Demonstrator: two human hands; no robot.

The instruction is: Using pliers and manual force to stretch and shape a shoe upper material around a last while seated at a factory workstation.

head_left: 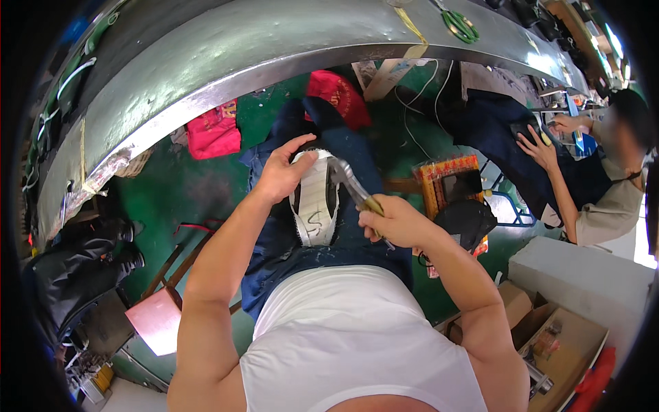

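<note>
1. White shoe piece [315,199] lies underside up on the blue trousers [264,264], between both hands; left hand [278,177] curls round its far end, right hand [391,221] closes on a metal pincer-like tool [353,184], its head at the shoe's right edge.
2. A pale strip is already along the middle; the ragged rim looks unfinished, so probably partway; the remainder I cannot tell.
3. Beyond: worktop [274,44] with green-handled scissors [460,26]; a co-worker [607,223] sits right.

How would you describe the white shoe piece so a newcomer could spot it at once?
Find the white top at bottom centre, then the dark blue trousers above it. Over them, the white shoe piece lies between the left hand and the metal tool in the right hand. Unlike its neighbours, it is marked with a dark squiggle.
</note>
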